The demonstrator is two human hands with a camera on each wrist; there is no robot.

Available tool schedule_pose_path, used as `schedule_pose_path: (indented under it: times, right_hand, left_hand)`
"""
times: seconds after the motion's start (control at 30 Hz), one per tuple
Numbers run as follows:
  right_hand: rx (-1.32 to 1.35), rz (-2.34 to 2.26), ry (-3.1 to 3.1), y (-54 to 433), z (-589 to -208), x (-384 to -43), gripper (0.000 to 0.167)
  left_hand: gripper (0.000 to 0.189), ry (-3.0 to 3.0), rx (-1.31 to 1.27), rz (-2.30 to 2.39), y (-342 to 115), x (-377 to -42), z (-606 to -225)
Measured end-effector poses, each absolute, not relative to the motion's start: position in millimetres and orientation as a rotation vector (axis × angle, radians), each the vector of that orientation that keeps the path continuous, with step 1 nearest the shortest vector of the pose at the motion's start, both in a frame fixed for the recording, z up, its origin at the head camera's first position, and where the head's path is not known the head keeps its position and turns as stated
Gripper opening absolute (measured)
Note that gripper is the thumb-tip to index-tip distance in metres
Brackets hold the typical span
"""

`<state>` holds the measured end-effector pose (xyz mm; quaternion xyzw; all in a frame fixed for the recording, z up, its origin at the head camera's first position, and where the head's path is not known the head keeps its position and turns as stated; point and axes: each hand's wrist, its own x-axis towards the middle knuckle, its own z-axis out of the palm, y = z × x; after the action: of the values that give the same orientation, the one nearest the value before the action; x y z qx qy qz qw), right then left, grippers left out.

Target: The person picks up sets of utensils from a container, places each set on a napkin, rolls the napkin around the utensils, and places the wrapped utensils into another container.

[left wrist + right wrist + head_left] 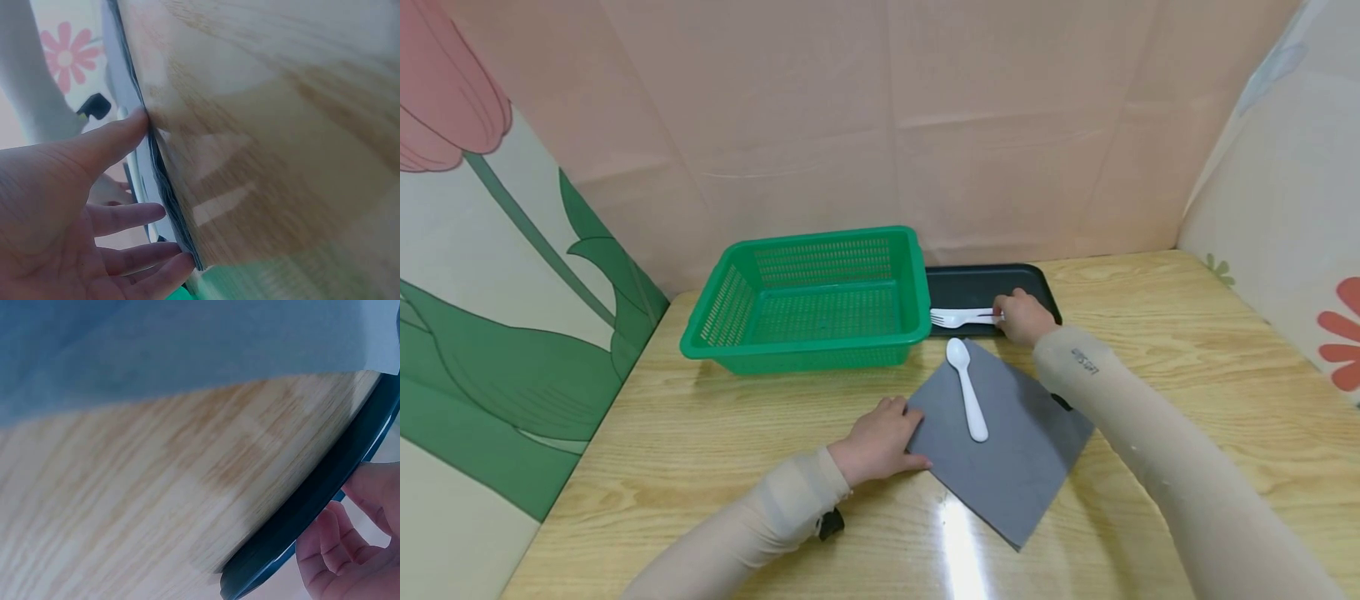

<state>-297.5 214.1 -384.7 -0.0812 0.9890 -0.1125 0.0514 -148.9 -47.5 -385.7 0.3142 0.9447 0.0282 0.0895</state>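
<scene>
A folded grey cloth napkin (1022, 458) lies turned cornerwise on the table, with a white plastic spoon (967, 392) on it. My left hand (880, 442) rests at the napkin's left corner. In the left wrist view, the left hand's thumb and spread fingers (128, 215) touch the layered edge. Over the black tray (970, 283), my right hand (1024, 317) pinches the handle end of a white plastic fork (955, 317), tines pointing left. The right wrist view shows the right hand (350, 544) by the tray's rim; the fork is hidden there.
A green plastic basket (820, 358) stands left of the tray, its right rim overlapping the tray's left end. Behind them hangs a pinkish cloth backdrop (820, 125). The wood-grain table (737, 442) extends to both sides.
</scene>
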Motion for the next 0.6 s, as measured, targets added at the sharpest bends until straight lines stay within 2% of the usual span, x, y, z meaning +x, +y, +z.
schedule_pose_path:
  times: [0.6]
  right_hand:
    - [-0.283,-0.286,3.016,214.6,-384.7,-296.6,0.017]
  left_hand:
    - [0.065,2.814,0.937,0.093,-47.8,-148.5,-386.9]
